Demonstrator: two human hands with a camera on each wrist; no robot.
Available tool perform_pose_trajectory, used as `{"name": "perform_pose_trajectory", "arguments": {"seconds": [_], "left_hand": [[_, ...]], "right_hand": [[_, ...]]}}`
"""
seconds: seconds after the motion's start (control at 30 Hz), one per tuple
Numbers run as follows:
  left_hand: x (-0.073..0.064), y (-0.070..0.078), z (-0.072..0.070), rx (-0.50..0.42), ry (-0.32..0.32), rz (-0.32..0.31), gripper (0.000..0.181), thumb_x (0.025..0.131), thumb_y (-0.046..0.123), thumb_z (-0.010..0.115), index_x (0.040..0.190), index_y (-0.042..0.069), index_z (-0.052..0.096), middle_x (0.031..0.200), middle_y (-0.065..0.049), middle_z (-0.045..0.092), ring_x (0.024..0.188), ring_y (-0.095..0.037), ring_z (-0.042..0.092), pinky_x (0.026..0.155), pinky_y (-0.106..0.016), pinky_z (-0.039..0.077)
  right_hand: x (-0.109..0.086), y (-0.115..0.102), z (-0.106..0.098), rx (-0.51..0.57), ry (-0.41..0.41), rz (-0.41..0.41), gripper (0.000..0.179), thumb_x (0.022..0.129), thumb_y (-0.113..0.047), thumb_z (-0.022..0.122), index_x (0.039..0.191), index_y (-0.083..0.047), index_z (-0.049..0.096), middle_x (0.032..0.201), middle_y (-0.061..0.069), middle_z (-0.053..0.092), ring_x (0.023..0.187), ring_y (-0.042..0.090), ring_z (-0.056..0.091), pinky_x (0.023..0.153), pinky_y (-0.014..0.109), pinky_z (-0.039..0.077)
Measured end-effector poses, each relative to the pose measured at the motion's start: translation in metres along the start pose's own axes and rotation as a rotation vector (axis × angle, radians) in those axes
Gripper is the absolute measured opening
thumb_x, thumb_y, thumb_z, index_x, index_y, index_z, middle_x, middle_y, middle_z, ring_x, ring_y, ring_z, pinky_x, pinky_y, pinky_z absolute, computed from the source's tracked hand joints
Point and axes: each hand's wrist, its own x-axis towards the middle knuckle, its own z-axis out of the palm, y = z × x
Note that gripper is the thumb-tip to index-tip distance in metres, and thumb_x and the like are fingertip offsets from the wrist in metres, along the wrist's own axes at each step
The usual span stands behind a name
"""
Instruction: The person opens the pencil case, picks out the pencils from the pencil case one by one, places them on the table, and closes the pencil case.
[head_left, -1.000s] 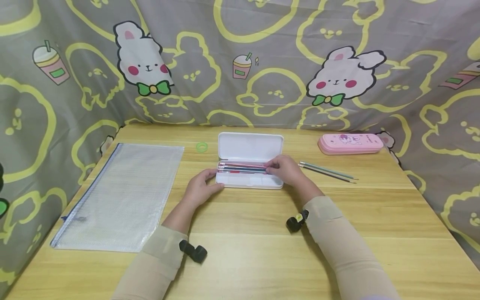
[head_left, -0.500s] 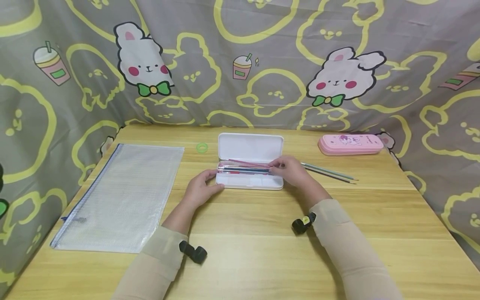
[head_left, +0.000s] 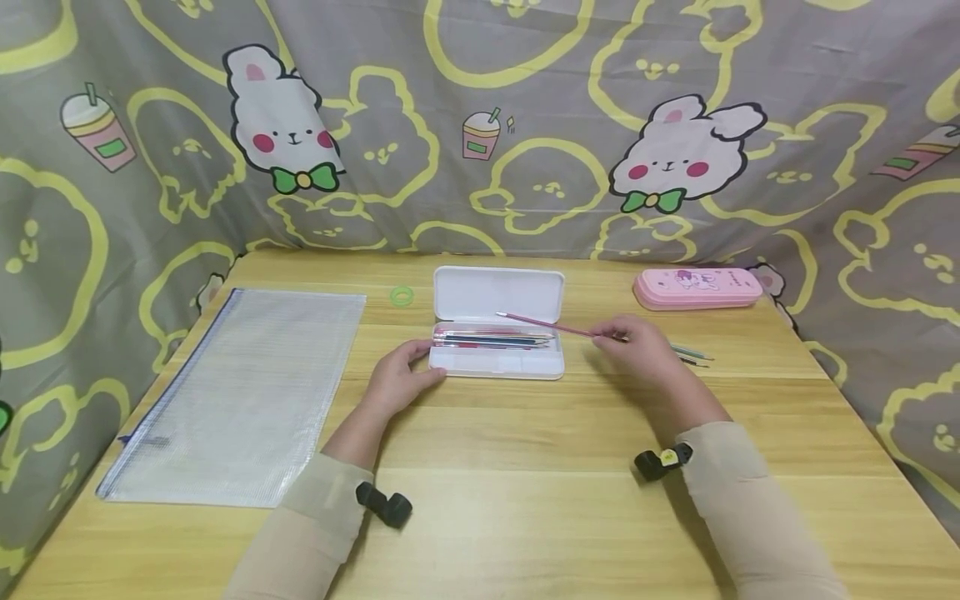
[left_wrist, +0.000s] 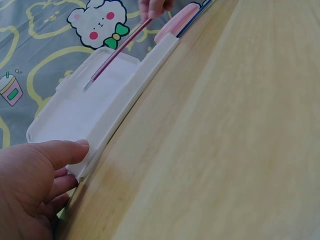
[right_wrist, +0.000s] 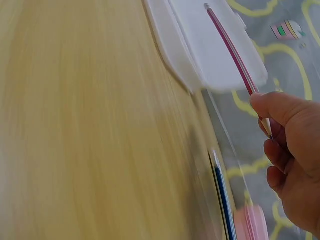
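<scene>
A white pencil case [head_left: 495, 362] lies open on the table with its lid [head_left: 498, 294] tipped back. Several pencils [head_left: 491, 339] rest in its rear compartment. At the case's left end my left hand [head_left: 401, 375] holds the corner, the thumb [left_wrist: 70, 152] on its front edge and the fingers against its side. My right hand [head_left: 637, 350] pinches a red striped pencil [right_wrist: 230, 47] near its sharpened tip, raised above the table to the right of the case. The pencil's eraser end points left, in front of the lid.
Behind my right hand lie loose pencils [head_left: 692, 353], partly covered by it. A pink pencil case [head_left: 697, 289] is at the back right. On the left are a clear mesh zip pouch [head_left: 247, 400] and green rings [head_left: 401, 296]. A patterned curtain [head_left: 405, 125] encloses the table.
My right hand has drawn the red pencil out of the white case and moved right with it, now over the loose pencils. My left hand has stayed at the case.
</scene>
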Motion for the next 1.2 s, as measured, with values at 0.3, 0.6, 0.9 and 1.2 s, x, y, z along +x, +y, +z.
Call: {"name": "perform_pose_trajectory", "arguments": {"seconds": [0.3, 0.6, 0.9, 1.2], "left_hand": [[0.001, -0.001, 0.0, 0.008, 0.004, 0.0, 0.06, 0.086, 0.029, 0.074, 0.138, 0.008, 0.053, 0.145, -0.013, 0.053, 0.14, -0.032, 0.044, 0.12, -0.049, 0.03], [0.001, -0.003, 0.0, 0.013, 0.017, 0.016, 0.059, 0.086, 0.029, 0.074, 0.137, 0.008, 0.054, 0.144, -0.013, 0.055, 0.139, -0.032, 0.045, 0.12, -0.048, 0.031], [0.001, -0.003, 0.001, 0.006, 0.013, 0.037, 0.06, 0.086, 0.028, 0.074, 0.138, 0.006, 0.053, 0.143, -0.015, 0.055, 0.137, -0.033, 0.047, 0.12, -0.048, 0.031], [0.001, -0.001, 0.001, 0.0, 0.011, 0.034, 0.06, 0.085, 0.028, 0.074, 0.137, 0.006, 0.053, 0.143, -0.015, 0.055, 0.138, -0.032, 0.046, 0.12, -0.048, 0.03]], "right_hand": [[-0.035, 0.039, -0.036, -0.094, 0.044, 0.023, 0.025, 0.097, -0.026, 0.061, 0.11, -0.007, 0.071, 0.103, 0.011, 0.066, 0.091, 0.018, 0.053, 0.077, 0.03, 0.044], [-0.059, 0.068, -0.056, -0.134, 0.06, 0.08, 0.029, 0.097, -0.029, 0.061, 0.112, -0.007, 0.071, 0.098, 0.01, 0.065, 0.081, 0.005, 0.05, 0.068, 0.019, 0.042], [-0.065, 0.091, -0.064, -0.154, 0.01, 0.143, 0.035, 0.098, -0.032, 0.059, 0.114, -0.004, 0.07, 0.107, 0.017, 0.066, 0.09, 0.016, 0.053, 0.073, 0.023, 0.043], [-0.062, 0.101, -0.065, -0.166, -0.031, 0.18, 0.037, 0.099, -0.029, 0.058, 0.117, 0.001, 0.067, 0.117, 0.027, 0.063, 0.103, 0.032, 0.054, 0.081, 0.036, 0.043]]}}
